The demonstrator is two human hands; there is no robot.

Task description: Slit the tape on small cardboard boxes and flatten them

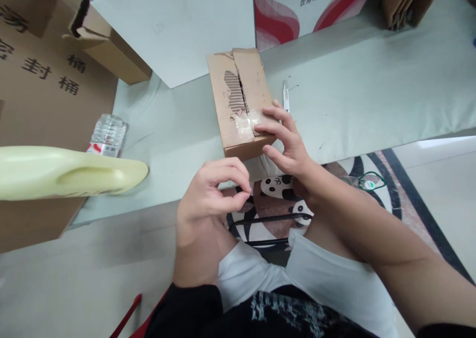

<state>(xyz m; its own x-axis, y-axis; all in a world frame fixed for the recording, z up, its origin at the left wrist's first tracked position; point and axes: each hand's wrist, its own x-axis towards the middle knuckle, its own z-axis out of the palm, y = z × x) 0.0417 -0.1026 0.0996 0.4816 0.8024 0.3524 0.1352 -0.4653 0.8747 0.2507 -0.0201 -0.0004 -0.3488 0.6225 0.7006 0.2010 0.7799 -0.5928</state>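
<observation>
A small brown cardboard box (238,102) lies on the pale table, its top torn and its near end covered with clear tape (246,122). My right hand (286,142) rests on the box's near right corner, fingers curled and pressing on the tape. My left hand (211,189) hovers just in front of the box at the table's edge, thumb and fingertips pinched together; whatever it pinches is too small to make out.
A pale yellow plastic jug (67,171) pokes in from the left beside a plastic water bottle (107,135). Large brown cartons (44,70) stand at left, a red-and-white carton (297,5) behind. A pen (285,95) lies right of the box.
</observation>
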